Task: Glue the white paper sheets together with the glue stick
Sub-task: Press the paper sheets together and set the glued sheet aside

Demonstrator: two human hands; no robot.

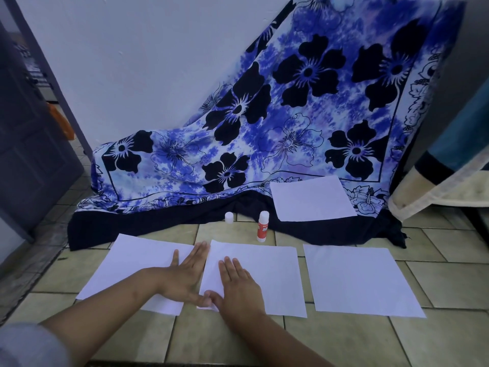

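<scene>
Left hand (182, 274) and right hand (238, 284) lie flat, fingers straight, pressing where the left sheet (127, 263) meets the middle sheet (270, 274). The glue stick (262, 226) stands at one o'clock. Paper looks light and floppy, so lift it by the edges.

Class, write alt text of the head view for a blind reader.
A left hand and right hand press flat where two white paper sheets meet on a tiled floor; a glue stick and white cap stand beyond.
</scene>
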